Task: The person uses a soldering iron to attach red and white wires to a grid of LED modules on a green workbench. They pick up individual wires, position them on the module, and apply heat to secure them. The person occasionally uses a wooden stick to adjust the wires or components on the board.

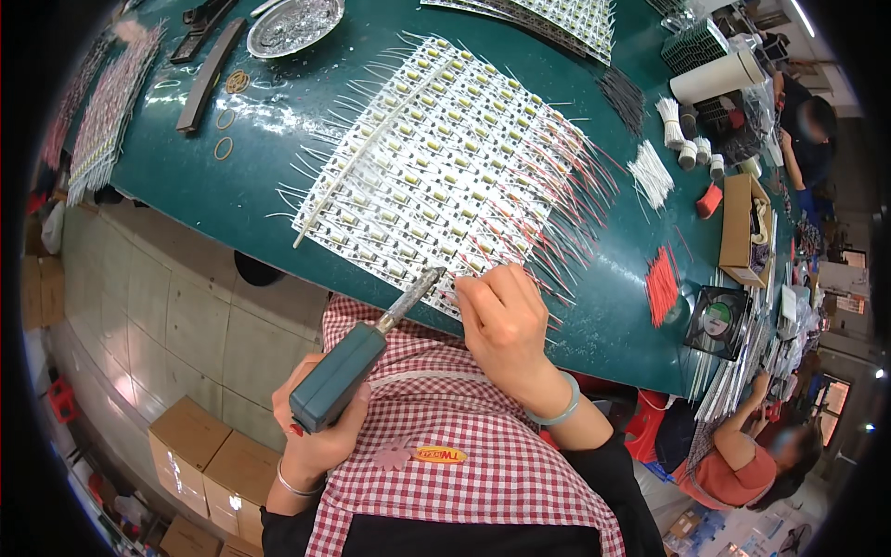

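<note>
My left hand (325, 450) is wrapped round the green handle of a soldering iron (338, 375). The iron's metal tip points up and right, at the near edge of a panel of small white circuit boards (394, 200). Each board carries a yellowish component. My right hand (509, 325) is closed in a pinch at that same edge, just right of the tip. What its fingertips hold is too small and covered to make out. Red and white wires (580, 172) stick out along the panel's right side, and white leads along its left. A thin pale rod (357, 153) lies across the boards.
A metal dish (295, 26) and rubber bands (237, 82) lie at far left. On the right are bundles of white wires (652, 174), red wires (662, 286), a small fan (719, 321) and a cardboard box (738, 227). A co-worker (742, 455) sits right.
</note>
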A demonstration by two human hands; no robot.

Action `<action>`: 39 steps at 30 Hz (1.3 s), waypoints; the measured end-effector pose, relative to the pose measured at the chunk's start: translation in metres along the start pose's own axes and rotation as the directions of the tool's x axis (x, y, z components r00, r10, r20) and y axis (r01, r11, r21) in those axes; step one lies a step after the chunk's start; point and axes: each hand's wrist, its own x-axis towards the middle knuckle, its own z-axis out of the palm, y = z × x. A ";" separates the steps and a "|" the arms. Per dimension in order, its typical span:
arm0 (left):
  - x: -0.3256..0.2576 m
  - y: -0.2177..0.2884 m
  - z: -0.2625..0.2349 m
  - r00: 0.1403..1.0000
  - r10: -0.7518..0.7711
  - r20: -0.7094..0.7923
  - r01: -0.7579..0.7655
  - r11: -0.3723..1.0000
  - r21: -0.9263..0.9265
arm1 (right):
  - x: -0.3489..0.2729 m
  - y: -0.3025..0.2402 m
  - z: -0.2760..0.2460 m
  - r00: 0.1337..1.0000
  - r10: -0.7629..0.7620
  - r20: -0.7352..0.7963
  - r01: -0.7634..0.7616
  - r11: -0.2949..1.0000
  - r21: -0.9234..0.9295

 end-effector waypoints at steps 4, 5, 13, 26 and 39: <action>0.002 0.002 0.003 0.999 0.037 -0.020 -0.037 0.999 0.005 | 0.001 -0.001 0.001 1.000 0.000 0.002 0.000 1.000 -0.007; 0.003 0.002 0.004 0.999 0.048 -0.022 -0.048 0.999 0.010 | 0.001 -0.001 0.001 1.000 0.000 0.004 0.000 1.000 -0.012; 0.003 0.001 0.008 0.998 0.056 -0.042 -0.057 0.998 -0.012 | -0.001 -0.001 0.003 1.000 -0.015 0.010 0.015 0.999 -0.048; -0.004 -0.002 -0.003 0.999 -0.041 -0.014 0.041 0.999 -0.027 | -0.001 -0.003 0.004 0.998 -0.059 0.029 0.062 0.991 -0.117; -0.022 -0.023 0.005 0.971 -0.222 -0.088 0.228 0.971 0.070 | 0.040 0.071 -0.071 0.931 0.311 -0.191 -0.311 0.950 0.028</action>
